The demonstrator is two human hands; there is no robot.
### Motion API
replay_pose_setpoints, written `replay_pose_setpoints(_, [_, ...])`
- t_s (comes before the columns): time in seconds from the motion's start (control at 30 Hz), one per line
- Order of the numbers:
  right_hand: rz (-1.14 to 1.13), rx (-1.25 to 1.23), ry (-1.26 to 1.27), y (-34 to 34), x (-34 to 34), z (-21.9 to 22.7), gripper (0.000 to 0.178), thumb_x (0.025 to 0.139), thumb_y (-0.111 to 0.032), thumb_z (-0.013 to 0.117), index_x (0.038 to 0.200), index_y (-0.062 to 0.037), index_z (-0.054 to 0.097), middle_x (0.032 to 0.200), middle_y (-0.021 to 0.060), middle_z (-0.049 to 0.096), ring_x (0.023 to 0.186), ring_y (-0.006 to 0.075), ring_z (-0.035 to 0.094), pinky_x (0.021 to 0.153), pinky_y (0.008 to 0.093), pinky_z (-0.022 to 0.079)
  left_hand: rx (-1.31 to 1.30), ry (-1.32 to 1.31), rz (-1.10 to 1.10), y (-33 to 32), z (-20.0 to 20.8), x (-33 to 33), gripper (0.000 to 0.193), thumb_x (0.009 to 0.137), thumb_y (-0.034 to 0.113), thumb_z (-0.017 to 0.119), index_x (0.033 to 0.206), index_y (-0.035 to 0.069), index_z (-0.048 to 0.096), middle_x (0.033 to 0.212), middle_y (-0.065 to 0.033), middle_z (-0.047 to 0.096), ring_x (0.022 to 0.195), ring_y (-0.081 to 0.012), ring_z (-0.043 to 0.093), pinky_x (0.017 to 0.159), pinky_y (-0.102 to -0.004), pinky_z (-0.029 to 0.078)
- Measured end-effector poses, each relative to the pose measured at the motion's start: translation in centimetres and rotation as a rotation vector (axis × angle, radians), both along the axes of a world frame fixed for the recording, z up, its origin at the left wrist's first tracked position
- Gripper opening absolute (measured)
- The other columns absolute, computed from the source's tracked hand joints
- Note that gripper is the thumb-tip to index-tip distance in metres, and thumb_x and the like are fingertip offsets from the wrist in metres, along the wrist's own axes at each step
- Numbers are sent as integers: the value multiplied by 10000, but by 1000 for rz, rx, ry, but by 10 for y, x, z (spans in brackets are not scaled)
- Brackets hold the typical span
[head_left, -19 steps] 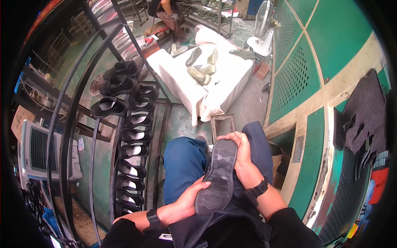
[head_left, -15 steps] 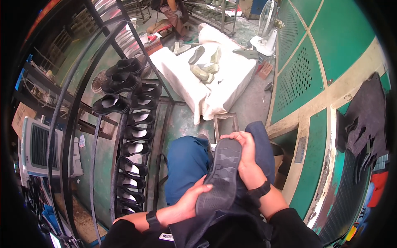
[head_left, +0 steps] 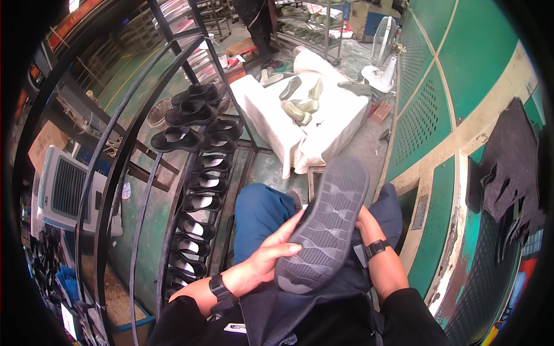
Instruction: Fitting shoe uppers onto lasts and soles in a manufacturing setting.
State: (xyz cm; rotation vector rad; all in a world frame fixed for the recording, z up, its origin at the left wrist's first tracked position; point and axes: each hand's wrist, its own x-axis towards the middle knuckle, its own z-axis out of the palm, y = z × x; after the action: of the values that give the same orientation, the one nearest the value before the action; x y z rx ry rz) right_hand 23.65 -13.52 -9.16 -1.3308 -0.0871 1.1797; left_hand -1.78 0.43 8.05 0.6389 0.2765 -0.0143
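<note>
Dark sole (head_left: 326, 225) held tread side up, over blue-trousered knees (head_left: 259, 213).
From where I stand, the sole slants just short of the near edge of a white-covered surface (head_left: 334, 132). The left hand's (head_left: 268, 256) fingers are clamped on its left edge, thumb on top; the right hand's (head_left: 363, 224) fingers are hidden behind it, so I cannot tell their grip. Green forms (head_left: 299, 113) lie mid-surface; black shoes (head_left: 190, 112) line a rack (head_left: 103, 254) on the left.
</note>
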Motion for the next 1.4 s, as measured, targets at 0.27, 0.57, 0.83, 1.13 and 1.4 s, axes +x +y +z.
replay_pose_setpoints(0.27, [65, 568, 424, -41, -31, 38, 661, 958, -436, 638, 1381, 48, 485, 1098, 278, 652, 871, 376, 709, 683, 487, 609, 88, -207, 388, 57, -35, -9, 855, 777, 376, 812, 1399, -61, 418, 1229, -175, 643, 1113, -314, 670, 974, -445, 562])
replay_pose_setpoints(0.57, [-492, 676, 168, 134, 127, 133, 526, 998, -346, 584, 1383, -3, 475, 1191, 178, 627, 1057, 361, 643, 879, 416, 555, 274, -19, 405, 50, -32, -47, 1047, 709, 246, 808, 1570, 63, 240, 1477, -159, 448, 1348, -307, 494, 1109, -432, 437])
replay_pose_setpoints(0.83, [637, 339, 214, 128, -47, 126, 711, 1046, -582, 401, 1491, -29, 435, 1329, 209, 621, 1117, 344, 677, 858, 480, 600, 1452, -134, 588, 100, -24, -77, 1230, 718, 251, 850, 1637, 93, 47, 1636, -263, 216, 1515, -378, 276, 1215, -486, 254])
replay_pose_setpoints(1.13, [711, 368, -32, 152, -129, 127, 473, 1035, -288, 573, 1438, -43, 555, 1493, 127, 516, 1380, 225, 481, 1128, 357, 387, 1884, 203, 260, 87, 7, -64, 387, 853, 394, 749, 824, 35, 608, 717, -146, 644, 708, -355, 669, 682, -449, 531])
replay_pose_setpoints(1.4, [774, 180, -345, 121, -65, 189, 396, 1031, -235, 574, 1358, -12, 597, 1277, 150, 652, 1121, 236, 678, 934, 346, 538, 2374, 795, 418, 244, -18, -115, 294, 799, 293, 752, 779, 17, 651, 791, -193, 671, 830, -394, 682, 738, -519, 519])
